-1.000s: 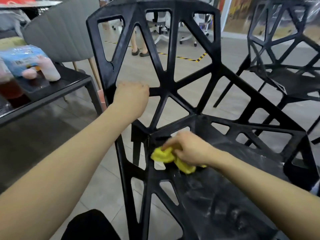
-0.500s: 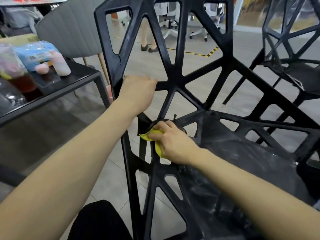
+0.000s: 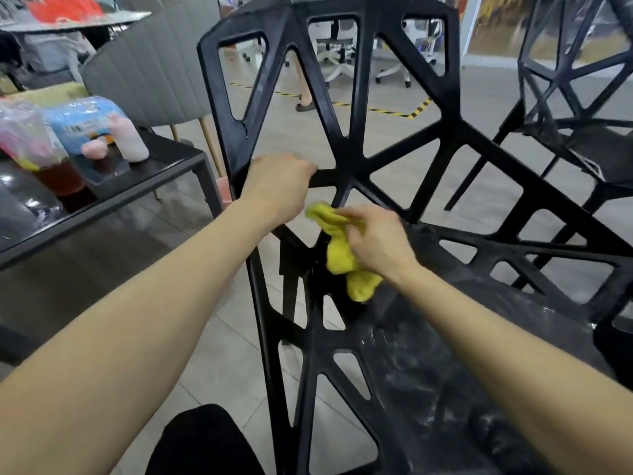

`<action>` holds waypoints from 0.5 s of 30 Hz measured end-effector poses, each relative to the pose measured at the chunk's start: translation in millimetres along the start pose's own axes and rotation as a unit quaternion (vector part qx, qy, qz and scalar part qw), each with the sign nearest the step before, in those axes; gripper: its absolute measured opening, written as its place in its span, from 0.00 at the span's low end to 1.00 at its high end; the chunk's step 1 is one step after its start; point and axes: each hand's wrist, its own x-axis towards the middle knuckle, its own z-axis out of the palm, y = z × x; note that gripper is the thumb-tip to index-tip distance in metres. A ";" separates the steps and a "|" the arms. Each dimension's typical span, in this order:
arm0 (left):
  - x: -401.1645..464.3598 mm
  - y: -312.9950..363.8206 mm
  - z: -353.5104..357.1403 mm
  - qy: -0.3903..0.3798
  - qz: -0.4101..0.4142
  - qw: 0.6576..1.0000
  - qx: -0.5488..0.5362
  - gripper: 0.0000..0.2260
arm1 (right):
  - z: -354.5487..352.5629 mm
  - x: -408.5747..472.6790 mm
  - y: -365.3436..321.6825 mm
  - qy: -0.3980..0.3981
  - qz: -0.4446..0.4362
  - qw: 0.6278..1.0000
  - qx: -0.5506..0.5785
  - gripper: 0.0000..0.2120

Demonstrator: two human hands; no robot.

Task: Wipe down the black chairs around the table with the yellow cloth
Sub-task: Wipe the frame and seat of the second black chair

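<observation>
A black lattice chair point(image 3: 356, 97) fills the middle of the view, its dusty seat at lower right. My left hand point(image 3: 279, 185) grips a horizontal strut of the backrest. My right hand point(image 3: 376, 241) holds the crumpled yellow cloth point(image 3: 339, 255) against the lower backrest struts, where the back meets the seat. Part of the cloth hangs below my hand. A second black lattice chair point(image 3: 579, 108) stands at the far right.
A dark table point(image 3: 164, 166) at left carries a blue packet point(image 3: 80, 120), small pink bottles and a plastic cup. A grey padded chair point(image 3: 150, 73) stands behind it. White office chairs and a person's legs are in the background on tiled floor.
My right hand has carried the yellow cloth up from the seat's back corner to the lower backrest struts. My left hand keeps its hold on the strut.
</observation>
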 end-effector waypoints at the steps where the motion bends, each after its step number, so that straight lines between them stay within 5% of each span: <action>1: 0.7 -1.7 -1.1 -0.003 0.001 1.000 -0.002 0.14 | 8.7 -4.7 -12.0 -0.029 -0.038 0.999 0.017 0.18; 5: 1.8 -5.2 -2.7 -0.014 0.013 1.000 0.004 0.16 | 21.7 -20.5 5.7 -0.199 -0.095 0.972 -0.078 0.21; 7: 0.9 -6.6 -2.2 -0.025 0.017 1.000 0.001 0.14 | 12.1 -9.0 13.0 -0.206 -0.050 0.970 -0.121 0.23; 10: -0.5 -5.8 -1.5 -0.019 0.026 0.999 0.002 0.14 | 17.6 -9.8 -6.4 -0.142 -0.058 0.987 -0.041 0.22; 15: -1.7 -5.0 0.2 -0.007 0.023 1.000 0.015 0.15 | 10.0 -16.2 7.6 -0.278 -0.046 0.947 -0.151 0.28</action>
